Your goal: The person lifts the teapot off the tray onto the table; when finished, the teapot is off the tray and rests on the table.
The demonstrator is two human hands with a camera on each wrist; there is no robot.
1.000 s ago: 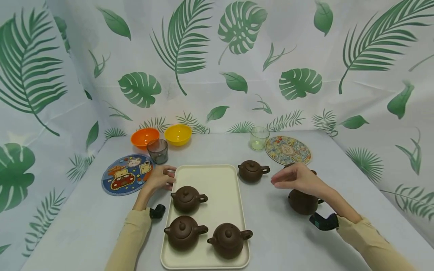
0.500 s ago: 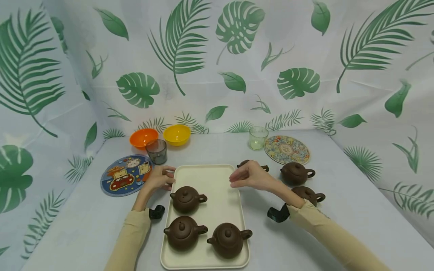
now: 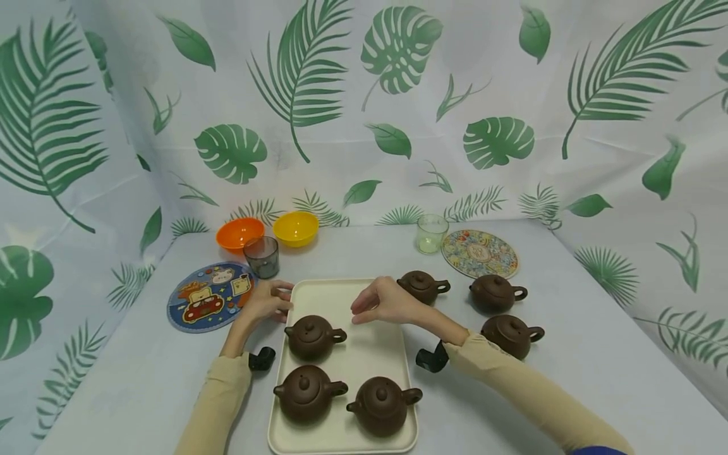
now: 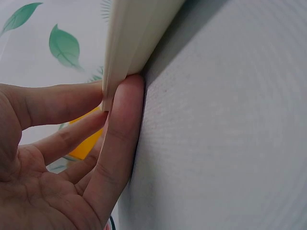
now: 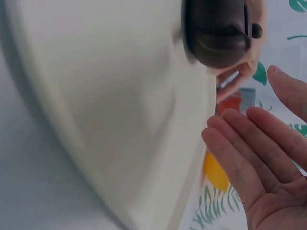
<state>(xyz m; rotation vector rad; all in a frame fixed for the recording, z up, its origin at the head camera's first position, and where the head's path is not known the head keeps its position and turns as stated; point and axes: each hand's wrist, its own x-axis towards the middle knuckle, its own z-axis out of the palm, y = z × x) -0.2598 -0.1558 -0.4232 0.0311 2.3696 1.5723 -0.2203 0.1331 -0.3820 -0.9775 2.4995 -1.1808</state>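
A cream tray (image 3: pixel 358 354) lies on the table and bears three brown teapots. One teapot (image 3: pixel 310 337) is at its left middle, another teapot (image 3: pixel 306 393) at the near left, and a third teapot (image 3: pixel 381 406) at the near right. My left hand (image 3: pixel 268 302) pinches the tray's left rim; in the left wrist view the fingers (image 4: pixel 125 103) meet both sides of the rim. Over the tray's far right part hovers my right hand (image 3: pixel 387 302), holding nothing. Its fingers (image 5: pixel 240 153) look straight in the right wrist view.
Right of the tray stand a teapot (image 3: pixel 421 285), a second teapot (image 3: pixel 493 293) and a third teapot (image 3: pixel 510 335). Farther back are a clear glass (image 3: pixel 431 235), a floral round mat (image 3: pixel 483 254), a yellow bowl (image 3: pixel 296 230), an orange bowl (image 3: pixel 237 234), a grey glass (image 3: pixel 263 258) and a blue mat (image 3: pixel 199 303).
My right hand has moved left from above the teapots on the right to over the tray. My left hand stays at the tray's rim, and the teapots have not moved.
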